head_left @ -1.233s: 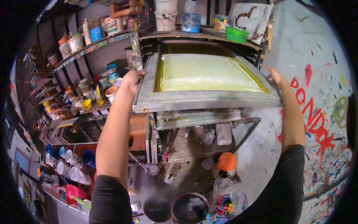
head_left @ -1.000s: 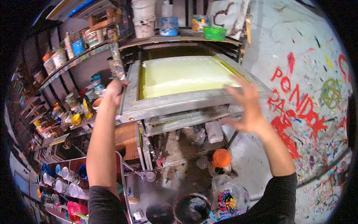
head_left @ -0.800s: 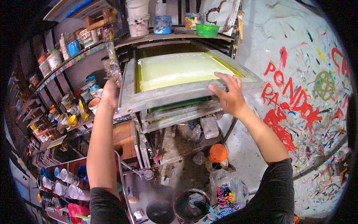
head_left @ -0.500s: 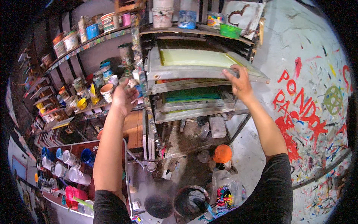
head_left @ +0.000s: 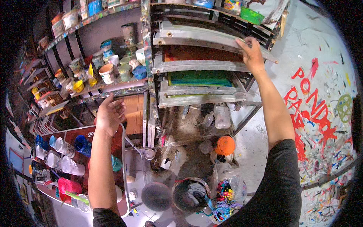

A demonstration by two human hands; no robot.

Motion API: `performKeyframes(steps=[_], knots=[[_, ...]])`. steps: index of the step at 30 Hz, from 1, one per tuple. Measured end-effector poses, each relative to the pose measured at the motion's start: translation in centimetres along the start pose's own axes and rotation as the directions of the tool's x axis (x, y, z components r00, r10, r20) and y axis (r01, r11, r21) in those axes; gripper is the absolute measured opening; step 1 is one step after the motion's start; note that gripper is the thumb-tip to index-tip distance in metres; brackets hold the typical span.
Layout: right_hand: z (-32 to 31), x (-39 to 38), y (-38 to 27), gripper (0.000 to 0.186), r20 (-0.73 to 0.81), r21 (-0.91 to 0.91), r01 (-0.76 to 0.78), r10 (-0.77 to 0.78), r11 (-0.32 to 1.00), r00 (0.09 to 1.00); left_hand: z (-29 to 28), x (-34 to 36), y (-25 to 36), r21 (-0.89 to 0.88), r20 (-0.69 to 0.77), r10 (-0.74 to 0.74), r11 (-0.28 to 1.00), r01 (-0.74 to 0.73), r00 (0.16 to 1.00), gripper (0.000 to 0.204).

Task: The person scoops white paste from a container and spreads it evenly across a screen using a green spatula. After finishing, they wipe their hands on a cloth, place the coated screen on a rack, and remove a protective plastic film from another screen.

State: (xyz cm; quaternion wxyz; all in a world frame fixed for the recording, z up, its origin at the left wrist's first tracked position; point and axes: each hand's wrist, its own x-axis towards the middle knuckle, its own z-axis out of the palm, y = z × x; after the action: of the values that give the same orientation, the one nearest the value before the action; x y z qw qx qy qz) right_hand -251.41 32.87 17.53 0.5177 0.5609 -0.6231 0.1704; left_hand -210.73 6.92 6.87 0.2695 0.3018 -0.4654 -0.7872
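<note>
My right hand (head_left: 252, 56) grips the right front corner of a wooden screen printing frame (head_left: 204, 42), fingers bent around its edge. This frame lies in the upper level of a rack, with its front rail towards me. Below it are a frame with dark red mesh (head_left: 204, 54) and another with green and blue mesh (head_left: 200, 78). My left hand (head_left: 110, 115) hangs in the air left of the rack, fingers apart and holding nothing. It is above a tray table (head_left: 104, 151) and in front of the paint shelf.
Paint-stained pots, including an orange-rimmed white one (head_left: 107, 73), crowd the left shelf (head_left: 106, 89). Cups stand on the tray table. An orange bucket (head_left: 225, 145), a black bin (head_left: 191, 193) and a clear bag of coloured scraps (head_left: 227, 189) are low down. A paint-splattered wall (head_left: 321, 75) rises at right.
The top frame has slid back into the rack with my right hand on it, and its pale mesh no longer shows. My left hand has moved down and left, away from the rack.
</note>
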Motion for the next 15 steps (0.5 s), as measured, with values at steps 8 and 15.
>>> performKeyframes(steps=[8, 15], knots=[[2.9, 0.5, 0.2, 0.06, 0.026, 0.046, -0.062, 0.061, 0.997, 0.998, -0.4, 1.6, -7.2, -0.088, 0.031, -0.107, 0.99, 0.11, 0.994, 0.036], [3.7, 0.3, 0.3, 0.059, 0.037, 0.033, -0.097, 0.095, 0.995, 0.995, -1.7, 2.3, -10.4, -0.099, 0.016, -0.15, 0.983, 0.151, 0.989, 0.035]])
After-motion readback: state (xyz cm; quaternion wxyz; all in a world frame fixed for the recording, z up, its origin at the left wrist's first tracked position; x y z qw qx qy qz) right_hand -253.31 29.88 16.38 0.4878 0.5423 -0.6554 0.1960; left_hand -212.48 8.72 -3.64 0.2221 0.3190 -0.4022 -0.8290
